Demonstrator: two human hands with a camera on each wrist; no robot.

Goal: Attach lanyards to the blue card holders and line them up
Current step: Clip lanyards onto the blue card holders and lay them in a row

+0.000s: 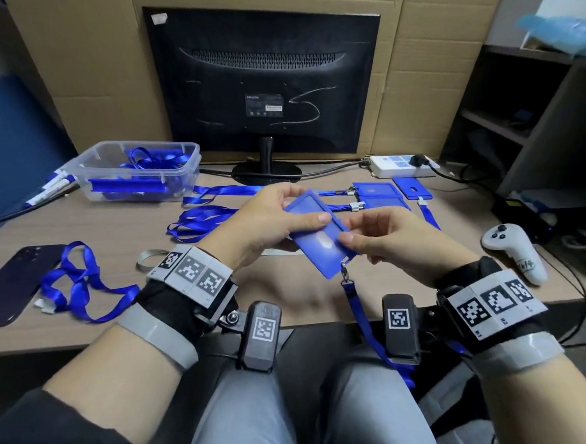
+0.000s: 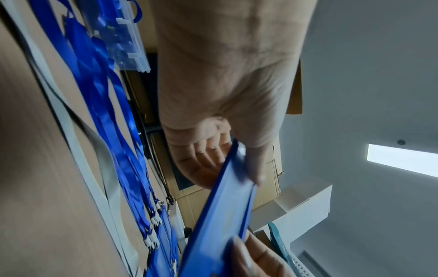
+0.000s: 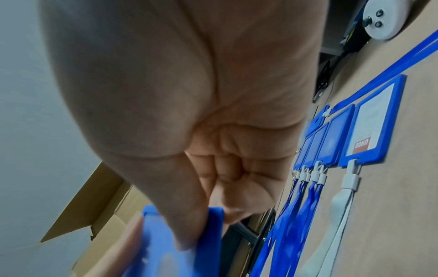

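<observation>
- A blue card holder (image 1: 319, 234) is held above the desk (image 1: 113, 229), just in front of the person, and is pinched from both sides.
- It is gripped by the left hand (image 1: 267, 220), thumb on top; the fingers beneath are hidden in the head view, and only their tips are made out in the left wrist view (image 2: 206, 161).
- Its nearer edge is pinched by the right hand (image 1: 392, 239); in the right wrist view the thumb (image 3: 187, 224) is seen pressed on the holder (image 3: 166, 249), which is blurred and cut off by the frame.
- A lanyard (image 1: 366, 327) is clipped to the holder's lower corner and hangs past the desk edge; its far end is hidden behind the wrist camera.
- Finished holders (image 1: 379, 196) lie in a row near the monitor (image 1: 266, 82), partly covered by the hands, so their number cannot be told.
- Loose lanyards (image 1: 79, 283) lie to the left; the contents of the clear box (image 1: 144, 169) are hard to make out.
</observation>
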